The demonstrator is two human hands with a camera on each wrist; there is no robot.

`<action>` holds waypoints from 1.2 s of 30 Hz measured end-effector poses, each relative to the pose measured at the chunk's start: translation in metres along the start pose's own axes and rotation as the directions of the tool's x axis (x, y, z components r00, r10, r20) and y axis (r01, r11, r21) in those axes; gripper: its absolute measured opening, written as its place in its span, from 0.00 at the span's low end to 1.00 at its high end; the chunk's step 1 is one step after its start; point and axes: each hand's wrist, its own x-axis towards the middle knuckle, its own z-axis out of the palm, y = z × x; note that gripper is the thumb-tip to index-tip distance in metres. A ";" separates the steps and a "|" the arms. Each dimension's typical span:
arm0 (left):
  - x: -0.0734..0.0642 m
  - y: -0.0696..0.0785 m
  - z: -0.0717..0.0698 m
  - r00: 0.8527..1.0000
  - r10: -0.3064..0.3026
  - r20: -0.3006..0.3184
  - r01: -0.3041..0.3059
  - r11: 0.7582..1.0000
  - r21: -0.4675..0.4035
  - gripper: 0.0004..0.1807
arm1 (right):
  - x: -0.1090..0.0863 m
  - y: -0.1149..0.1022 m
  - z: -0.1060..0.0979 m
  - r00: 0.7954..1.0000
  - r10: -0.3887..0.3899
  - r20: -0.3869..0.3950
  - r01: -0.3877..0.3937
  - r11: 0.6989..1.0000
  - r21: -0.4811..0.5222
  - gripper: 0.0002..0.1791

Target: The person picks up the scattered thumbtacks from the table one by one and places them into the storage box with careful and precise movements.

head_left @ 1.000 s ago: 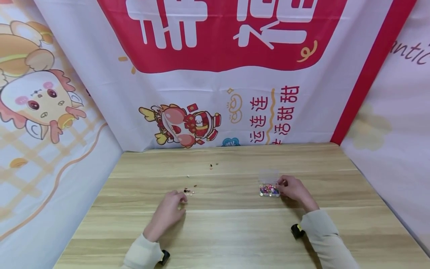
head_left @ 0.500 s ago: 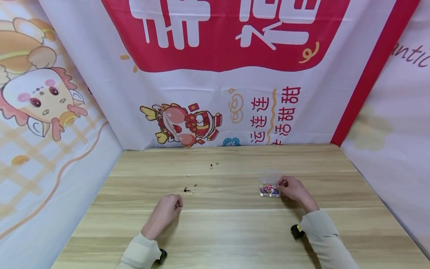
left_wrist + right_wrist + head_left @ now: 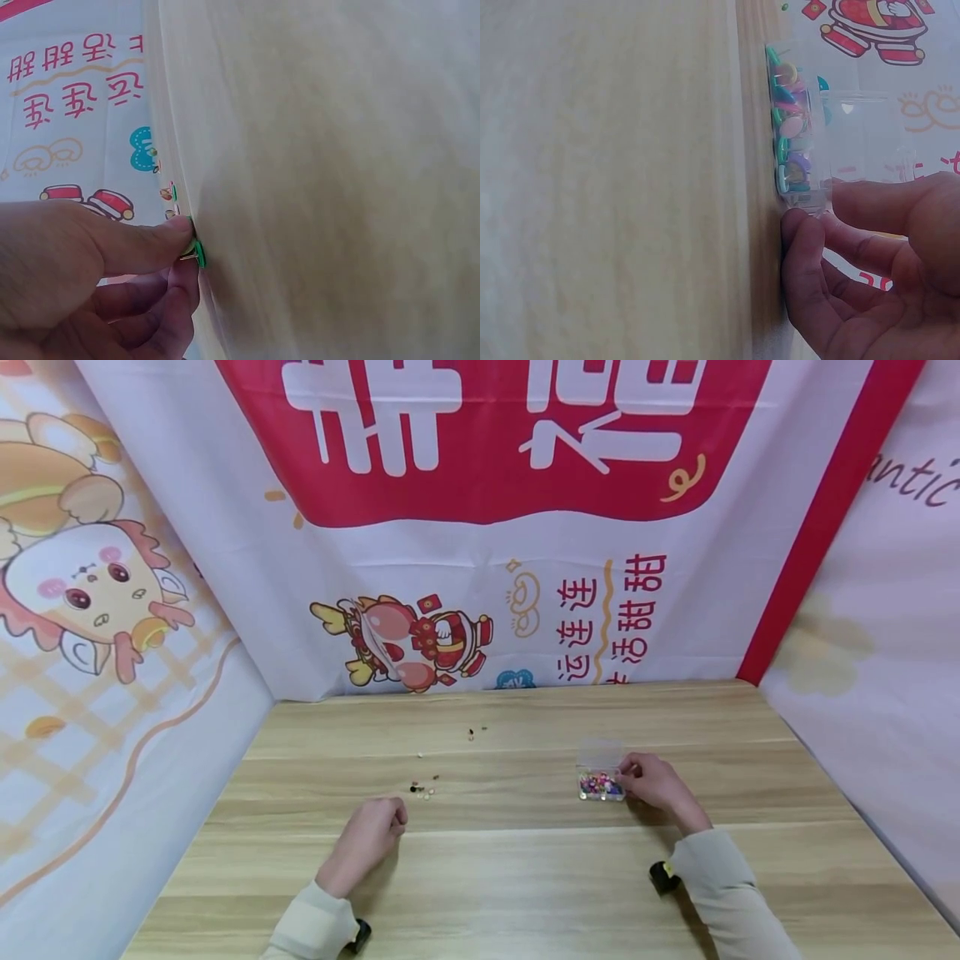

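Thumbtacks (image 3: 791, 126) with coloured heads, among them green, pink, purple and cream, lie heaped in a small clear plastic box (image 3: 808, 197) just left of the right hand (image 3: 656, 783). That hand grips the box at its near end, thumb and fingers closed on the clear plastic, and its hinged lid (image 3: 866, 135) is raised, tipped back on the side away from the person. Well apart from it, the left hand (image 3: 366, 838) is low over the wooden table (image 3: 525, 885); in the left wrist view its thumb and forefinger pinch a green thumbtack (image 3: 200, 255), the metal pin showing toward the fingers, while the other fingers are curled in beneath. From the head view that tack is hidden by the hand. Just beyond the left fingertips lies a loose cluster of small pieces (image 3: 413, 789), one dark and others pale or reddish, with a single whitish one (image 3: 420, 755) farther out; in the head view they are too small to tell their shape. Farther off, between the two hands and beyond both, sit a few more specks (image 3: 471, 732). Both forearms wear pale sleeves (image 3: 720, 868) with a black device (image 3: 663, 877) at each cuff. Beyond the hands, a white cloth (image 3: 420, 552) with red printing and cartoon figures hangs behind the table.
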 end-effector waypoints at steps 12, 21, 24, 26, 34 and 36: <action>0.004 0.009 -0.004 0.999 0.037 -0.037 -0.038 0.999 -0.025 0.11 | 0.000 0.001 0.000 0.999 0.045 0.002 -0.045 0.999 0.025 0.07; 0.009 0.029 -0.006 0.993 0.102 -0.061 -0.106 0.992 -0.069 0.12 | 0.001 0.006 0.002 0.999 0.052 0.000 -0.052 0.998 0.025 0.07; 0.011 0.036 -0.005 0.991 0.125 -0.055 -0.129 0.988 -0.085 0.11 | 0.001 0.007 0.003 0.999 0.048 0.000 -0.048 0.998 0.027 0.07; 0.012 0.039 -0.003 0.988 0.148 -0.041 -0.151 0.985 -0.086 0.11 | 0.001 0.007 0.003 0.999 0.054 0.002 -0.054 0.998 0.028 0.07; 0.020 0.055 0.001 0.980 0.198 0.030 -0.192 0.973 -0.130 0.11 | 0.002 0.004 0.001 0.998 0.062 0.010 -0.063 0.997 0.035 0.08; 0.022 0.059 0.002 0.977 0.211 0.046 -0.201 0.967 -0.155 0.10 | 0.002 0.004 0.001 0.998 0.060 0.009 -0.061 0.998 0.036 0.07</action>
